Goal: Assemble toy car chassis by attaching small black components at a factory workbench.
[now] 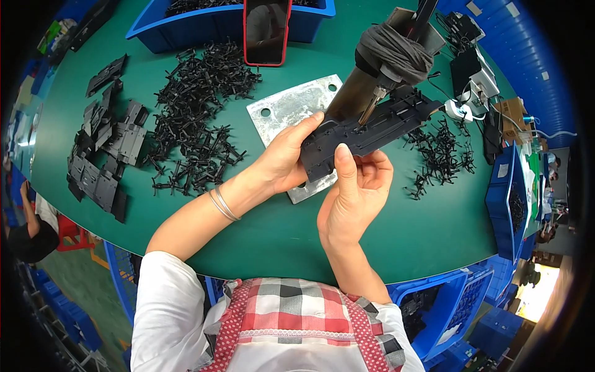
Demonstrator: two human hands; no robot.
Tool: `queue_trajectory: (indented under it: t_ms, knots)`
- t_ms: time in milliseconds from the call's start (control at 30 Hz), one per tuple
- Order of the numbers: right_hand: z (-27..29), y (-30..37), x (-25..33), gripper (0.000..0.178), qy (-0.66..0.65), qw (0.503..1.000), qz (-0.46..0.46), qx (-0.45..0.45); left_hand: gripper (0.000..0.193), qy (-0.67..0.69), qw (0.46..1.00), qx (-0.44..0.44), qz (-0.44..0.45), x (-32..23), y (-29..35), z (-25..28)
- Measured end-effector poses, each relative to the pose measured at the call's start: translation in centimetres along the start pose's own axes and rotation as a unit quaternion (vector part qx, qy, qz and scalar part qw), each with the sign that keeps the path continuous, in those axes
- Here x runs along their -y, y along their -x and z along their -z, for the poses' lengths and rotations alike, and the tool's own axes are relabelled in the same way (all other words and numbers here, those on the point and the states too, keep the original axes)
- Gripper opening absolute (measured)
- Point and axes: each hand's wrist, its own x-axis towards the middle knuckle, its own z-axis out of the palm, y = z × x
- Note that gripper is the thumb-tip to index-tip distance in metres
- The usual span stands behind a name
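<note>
**Left hand grips a long matte-black moulded plastic panel [379, 134] beneath a slim shiny metal bit [374, 102]**

The smooth green tabletop [273, 248] spreads across the view, its edges bowed. At 11 o'clock, a glossy blue plastic bin [186, 34] holds small black pieces; its top is cut off. At 1 o'clock, soft dark-grey cloth wrapping [396, 53] swathes the tool above the bit, hiding its body. At 10 o'clock lies a tangled heap of spiky black plastic pieces [198, 111], too interlocked to separate; beyond it, toward 9, overlap flat, ribbed black panels [105, 149]. Near the centre, a mottled silvery metal plate [288, 106] with round corner holes is partly covered.

The panel sits at 2 o'clock from centre, grooved and studded. The left hand [286, 152] clasps its near-left end, thumb on top, fingers mostly hidden underneath. The right hand [354, 201] is half-curled, thumb tip over the near edge; whether its fingers pinch it, I cannot tell. Contact between bit and panel is equally unclear.

At 12 o'clock stands a red-framed phone [266, 34], its top cropped.
</note>
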Motion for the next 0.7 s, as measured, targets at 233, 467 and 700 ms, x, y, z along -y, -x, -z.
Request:
queue_trajectory:
  t_ms: [233, 467, 700]
  knots:
    - [-0.10, -0.16, -0.02, 0.040, 0.004, 1.000, 0.000, 0.002, 0.033, 0.008, 1.000, -0.002, -0.003, 0.03, -0.05, 0.11]
    - [-0.10, -0.27, -0.13, 0.041, 0.019, 1.000, 0.003, 0.009, 0.033, 0.026, 1.000, 0.012, 0.002, 0.09, -0.11, 0.36]
    - [0.20, -0.38, -0.13, 0.043, 0.028, 0.999, 0.016, 0.013, 0.035, 0.028, 0.999, 0.029, 0.000, 0.41, -0.31, 0.43]
